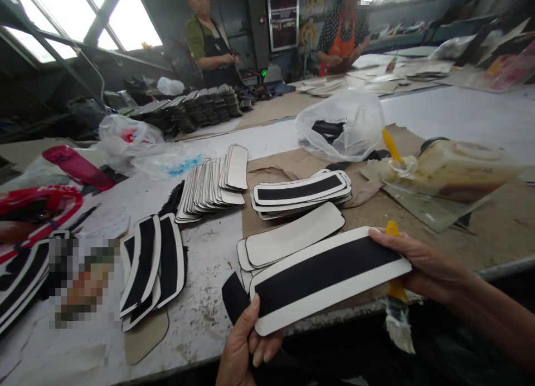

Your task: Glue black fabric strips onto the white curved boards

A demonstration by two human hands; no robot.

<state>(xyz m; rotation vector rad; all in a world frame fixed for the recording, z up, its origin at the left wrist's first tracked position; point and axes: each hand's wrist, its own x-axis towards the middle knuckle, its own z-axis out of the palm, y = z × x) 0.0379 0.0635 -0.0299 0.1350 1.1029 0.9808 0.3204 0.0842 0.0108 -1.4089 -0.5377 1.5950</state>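
Observation:
A curved white panel with a black strip (326, 272) along its middle is held up between my two hands. My left hand (251, 341) pinches its near left corner, thumb on top and fingers beneath. At the other end my right hand (418, 258) grips the right edge. A yellow-handled brush (399, 325) also sits in my right hand, bristles pointing down and whitish; the fingers partly hide its handle. Just behind the panel lie plain white pieces (292, 235). A loose black strip (234, 297) shows by its left end.
Behind stand a stack of black-striped panels (301, 191) and a fanned row of white pieces (213, 180). More striped panels (152, 263) lie left. On the right, a cloudy plastic container (463, 169) lies sideways. A plastic bag (363, 124) holds black pieces. Two people work across the table.

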